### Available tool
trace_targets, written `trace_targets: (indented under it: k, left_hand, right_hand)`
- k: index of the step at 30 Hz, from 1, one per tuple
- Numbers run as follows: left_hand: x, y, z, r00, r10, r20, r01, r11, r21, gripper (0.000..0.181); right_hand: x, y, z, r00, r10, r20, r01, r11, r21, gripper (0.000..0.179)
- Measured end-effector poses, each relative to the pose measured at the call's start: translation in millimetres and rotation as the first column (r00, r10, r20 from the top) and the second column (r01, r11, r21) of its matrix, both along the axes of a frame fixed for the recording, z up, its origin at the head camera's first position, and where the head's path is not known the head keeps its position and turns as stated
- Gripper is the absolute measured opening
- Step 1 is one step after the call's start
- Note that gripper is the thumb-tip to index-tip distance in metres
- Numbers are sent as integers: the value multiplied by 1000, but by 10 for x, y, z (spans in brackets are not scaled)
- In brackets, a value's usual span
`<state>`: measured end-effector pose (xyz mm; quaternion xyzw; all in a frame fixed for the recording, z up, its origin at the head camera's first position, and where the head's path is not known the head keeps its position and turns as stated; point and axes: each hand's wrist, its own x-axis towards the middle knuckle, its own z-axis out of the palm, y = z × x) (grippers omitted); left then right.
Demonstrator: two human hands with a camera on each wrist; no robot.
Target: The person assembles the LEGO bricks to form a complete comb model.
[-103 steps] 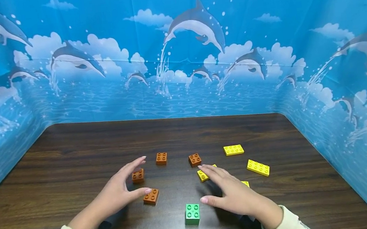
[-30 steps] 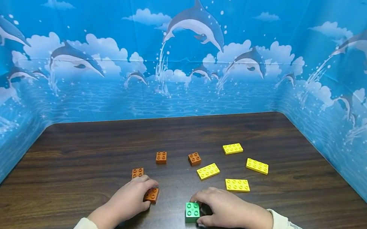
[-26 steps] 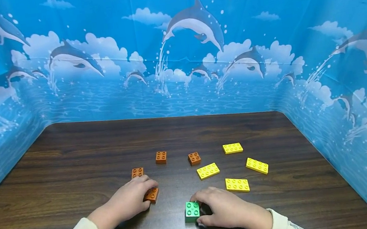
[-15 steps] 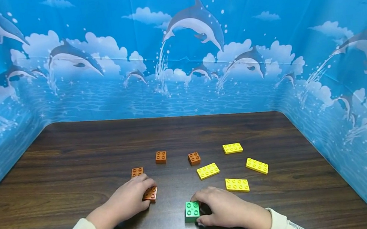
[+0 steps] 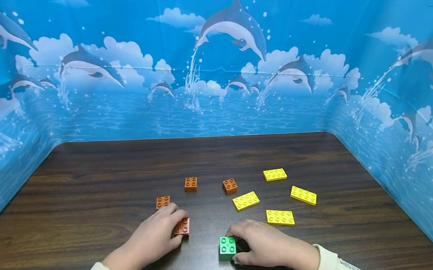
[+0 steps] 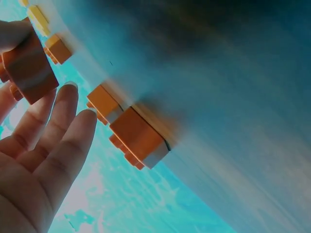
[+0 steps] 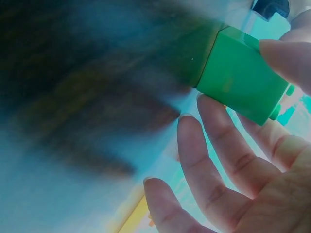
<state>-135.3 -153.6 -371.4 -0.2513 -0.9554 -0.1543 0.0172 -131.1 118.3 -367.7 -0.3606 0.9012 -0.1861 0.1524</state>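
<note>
My left hand point(image 5: 149, 237) pinches an orange-brown two-by-two toy brick point(image 5: 182, 228) between thumb and fingers. In the left wrist view this held brick point(image 6: 31, 68) is tilted and raised off the table, with the other fingers spread below it. At the front middle, a green two-by-two brick point(image 5: 227, 249) stands studs up on the table. My right hand point(image 5: 269, 242) grips it from the right side, thumb at the near edge and index finger at the far edge. The right wrist view has the thumb against the green brick point(image 7: 243, 75), its remaining fingers extended.
Just beyond my left hand lies an orange brick point(image 5: 162, 201), partly covered by the fingers. Two more orange bricks sit farther back, one left point(image 5: 191, 184) and one right point(image 5: 230, 186). Several flat yellow bricks point(image 5: 246, 200) lie right of centre. A blue dolphin curtain point(image 5: 211, 86) borders the dark table.
Both hands, spread over the table at first, have come down and taken hold of the orange and green bricks. The orange brick has since been lifted and tilted a little; the green one stays put.
</note>
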Motion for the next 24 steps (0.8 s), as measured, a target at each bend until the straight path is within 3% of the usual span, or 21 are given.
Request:
trace_targets:
  k: [13,24]
  left_hand:
    - [28,103,89,999,34,29,-35,999,26,39]
    - [44,190,140,1000,-2,11,1,998,68,38]
  right_hand:
    - [-6,-9,13,1000,2,-5,-2,1000,-3,31]
    - [-9,-6,10,1000,5,-2,-5,1000,-11,30]
